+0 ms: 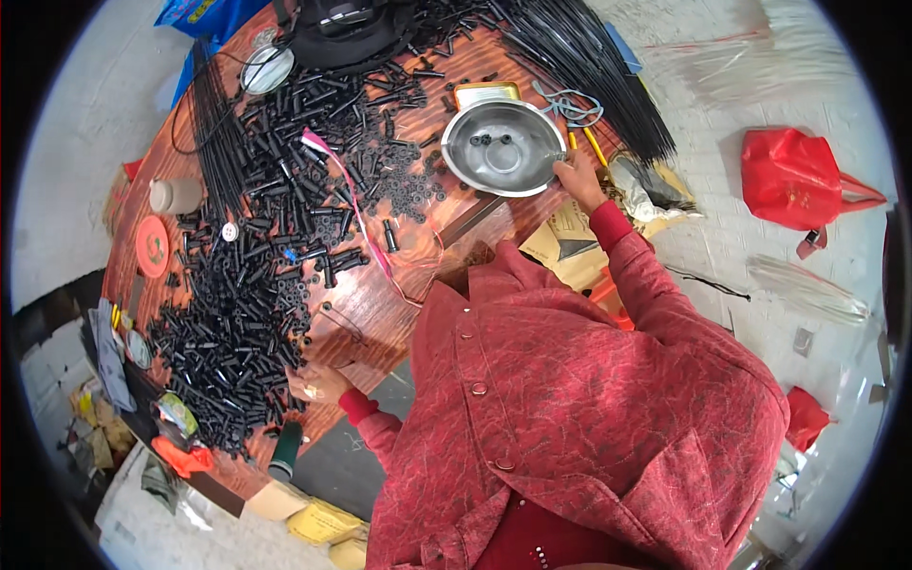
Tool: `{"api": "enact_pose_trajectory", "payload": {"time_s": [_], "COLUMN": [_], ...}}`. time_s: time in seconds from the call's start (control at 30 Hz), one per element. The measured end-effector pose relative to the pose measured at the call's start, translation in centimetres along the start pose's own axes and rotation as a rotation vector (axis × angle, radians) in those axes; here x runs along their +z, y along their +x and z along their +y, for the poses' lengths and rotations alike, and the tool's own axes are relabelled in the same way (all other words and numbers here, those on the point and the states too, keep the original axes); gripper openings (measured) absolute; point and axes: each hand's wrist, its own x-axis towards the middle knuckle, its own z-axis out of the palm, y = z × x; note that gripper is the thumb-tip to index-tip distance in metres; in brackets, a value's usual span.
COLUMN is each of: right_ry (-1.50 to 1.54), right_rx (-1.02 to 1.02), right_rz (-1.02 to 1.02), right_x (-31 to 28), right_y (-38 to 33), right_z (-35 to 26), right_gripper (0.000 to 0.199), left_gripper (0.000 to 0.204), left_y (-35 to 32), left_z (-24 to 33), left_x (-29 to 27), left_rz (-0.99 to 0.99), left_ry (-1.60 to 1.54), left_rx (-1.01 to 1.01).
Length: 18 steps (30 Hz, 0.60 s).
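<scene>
My right hand (579,180) grips the right rim of a round steel bowl (503,171) at the table's edge. A few small black ring-like pieces (482,140) lie inside the bowl. My left hand (320,384) rests low at the near edge of a big heap of short black tubular parts (223,356). Its fingers reach out toward the heap, partly spread, and no part shows clearly in them. Many small black rings (404,180) are scattered between the heap and the bowl. One black tubular part (390,236) stands apart from the others.
Long black rods (608,85) lie bundled at the far right, beside a yellow-edged tin (486,92). A pink strap (356,204) crosses the table. At left stand a beige jar (176,196) and an orange dish (152,246). A red bag (793,178) lies on the floor at right.
</scene>
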Motion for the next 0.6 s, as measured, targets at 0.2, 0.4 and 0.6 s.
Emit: {"api": "enact_pose_trajectory", "payload": {"time_s": [0.2,0.4,0.6], "right_ry": [-0.179,-0.312,-0.104], "right_rx": [-0.029,-0.398,-0.270], "right_rz": [-0.376,-0.555,-0.635], "right_x": [4.9,11.6,11.5], "right_y": [-0.7,-3.8,0.0], "right_z": [-1.0,-3.1,-0.8], "right_gripper": [0.037,0.046,0.054], "left_gripper": [0.053,0.054,0.032], "left_y": [-1.1,-4.2,-5.6], "left_z": [15.1,16.5,11.7], "left_x": [0.4,1.9,-0.2], "left_rz": [-1.012,-1.257,-1.006], "left_ry": [-1.143,-1.137,-1.173], "left_rx": [-0.307,-0.562,-0.729]}}
